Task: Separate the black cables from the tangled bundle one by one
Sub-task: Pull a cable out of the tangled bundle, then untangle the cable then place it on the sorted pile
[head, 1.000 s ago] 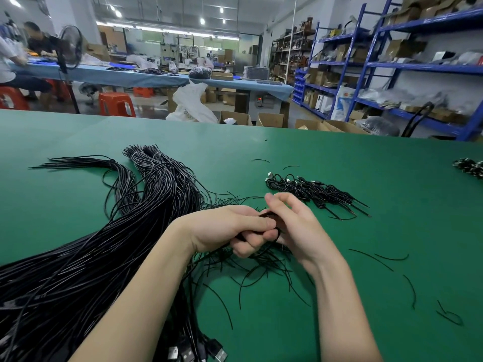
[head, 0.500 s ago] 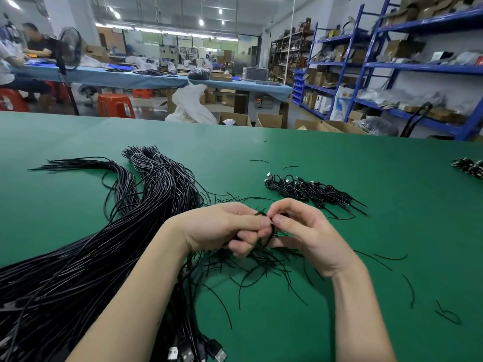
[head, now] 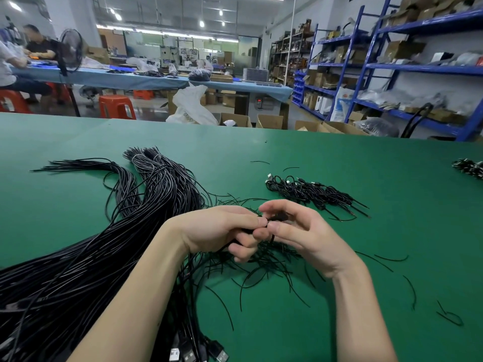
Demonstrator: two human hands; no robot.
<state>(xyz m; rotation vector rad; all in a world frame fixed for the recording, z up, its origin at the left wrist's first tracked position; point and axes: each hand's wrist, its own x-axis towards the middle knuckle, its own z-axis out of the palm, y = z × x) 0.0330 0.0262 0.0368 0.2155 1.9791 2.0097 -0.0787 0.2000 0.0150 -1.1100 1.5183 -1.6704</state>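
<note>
Left hand (head: pixel 222 231) curled round a black cable (head: pixel 278 217), right hand (head: pixel 300 231) pinching the same cable fingertip to fingertip. Held just above the desk (head: pixel 339 178), short visible length running left-right between both. Tangled bundle (head: pixel 104 257) lying left, nearer the left hand, sweeping near-left to far-centre. Sorted pile (head: pixel 313 192) beyond, right.

Tangled black cables (head: pixel 109 246) on table

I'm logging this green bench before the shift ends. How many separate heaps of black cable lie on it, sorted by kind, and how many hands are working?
Large loose bundles of long black cables: 1
Small piles of coiled black cables with plugs: 2
Bare hands pinching one thin black cable: 2, left hand, right hand
Total: 5
</note>
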